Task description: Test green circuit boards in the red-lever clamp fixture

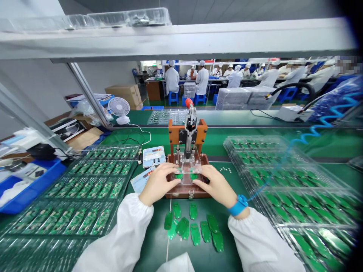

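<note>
Head view: left hand (161, 182), right hand (216, 185), grips unclear, at two small green boards (179, 175) in brown toggle-clamp fixture (187, 151); loose oblong green pieces (195, 234) apparently pending.

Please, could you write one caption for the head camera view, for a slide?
Left hand and right hand at a clamp fixture, loose green boards in front, trays on both sides.

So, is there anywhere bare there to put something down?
There's bare bench between the left sleeve and the loose boards, and a bare green strip farther back, between the press and the right trays. It's crowded at the press, with the left hand and right hand there; the left trays hold rows of boards.
</note>
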`<state>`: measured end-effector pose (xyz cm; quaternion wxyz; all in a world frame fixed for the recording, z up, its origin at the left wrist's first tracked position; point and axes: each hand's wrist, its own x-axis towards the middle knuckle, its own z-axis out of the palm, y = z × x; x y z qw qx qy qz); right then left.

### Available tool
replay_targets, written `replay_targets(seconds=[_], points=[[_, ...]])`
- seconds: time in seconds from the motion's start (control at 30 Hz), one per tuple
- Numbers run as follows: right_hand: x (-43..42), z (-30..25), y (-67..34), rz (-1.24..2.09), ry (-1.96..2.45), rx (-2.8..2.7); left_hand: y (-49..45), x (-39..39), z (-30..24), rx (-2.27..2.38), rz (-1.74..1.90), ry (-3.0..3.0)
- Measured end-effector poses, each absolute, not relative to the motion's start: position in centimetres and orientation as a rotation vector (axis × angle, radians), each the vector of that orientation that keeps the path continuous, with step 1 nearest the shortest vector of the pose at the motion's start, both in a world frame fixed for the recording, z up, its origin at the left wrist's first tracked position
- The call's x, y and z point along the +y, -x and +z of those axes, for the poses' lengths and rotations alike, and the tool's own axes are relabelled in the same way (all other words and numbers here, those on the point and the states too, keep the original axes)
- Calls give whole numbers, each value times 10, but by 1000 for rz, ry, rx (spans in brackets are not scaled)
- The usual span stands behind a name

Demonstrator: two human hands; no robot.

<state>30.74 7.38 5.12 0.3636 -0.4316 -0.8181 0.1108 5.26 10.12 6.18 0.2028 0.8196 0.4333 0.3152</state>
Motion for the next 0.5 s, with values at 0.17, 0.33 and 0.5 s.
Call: replay_targets(seconds=[0.17,0.33,0.5], points=[[72,51,-309,258,1098,-2144,-55,99,61,1163,855,-2288],[75,46,-309,234,1096,-2154,-53,98,59,1130,824,-2369],[73,38,-306,207,1125,-2136,-55,97,53,1174,842,-2426]])
